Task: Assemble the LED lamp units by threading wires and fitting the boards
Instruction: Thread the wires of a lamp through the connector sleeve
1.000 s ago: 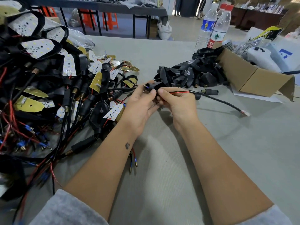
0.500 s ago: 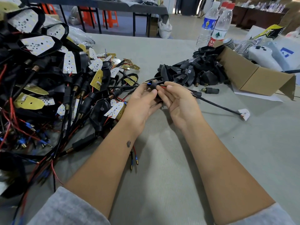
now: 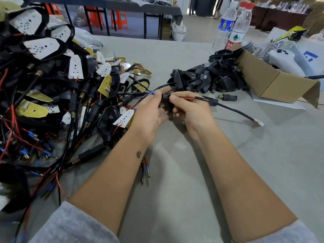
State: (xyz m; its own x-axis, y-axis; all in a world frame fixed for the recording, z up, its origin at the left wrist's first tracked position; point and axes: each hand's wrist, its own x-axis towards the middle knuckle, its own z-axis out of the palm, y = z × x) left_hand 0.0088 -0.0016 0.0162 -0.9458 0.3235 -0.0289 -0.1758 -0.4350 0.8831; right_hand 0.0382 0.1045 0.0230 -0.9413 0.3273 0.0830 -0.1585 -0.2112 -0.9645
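Observation:
My left hand (image 3: 150, 111) cradles a small black lamp housing (image 3: 165, 102) at the table's middle, mostly hidden between both hands. Its blue-tipped wire ends (image 3: 151, 92) stick out past the left fingertips. My right hand (image 3: 191, 107) pinches the red and black wires (image 3: 185, 98) where they enter the housing. From there a black cable (image 3: 235, 111) with a moulded block runs right to a white connector (image 3: 259, 122) lying on the table. A pile of empty black housings (image 3: 210, 76) lies just beyond my hands.
A big heap of wired lamp units with white LED boards (image 3: 52, 88) fills the left side. An open cardboard box (image 3: 273, 85) stands at the right, two water bottles (image 3: 233, 27) behind it. A loose black plug (image 3: 228, 97) lies near the box. Grey table (image 3: 192, 172).
My right hand has slid back along the wire, exposing more red wire, and the white connector has shifted slightly left. The left hand keeps holding the housing.

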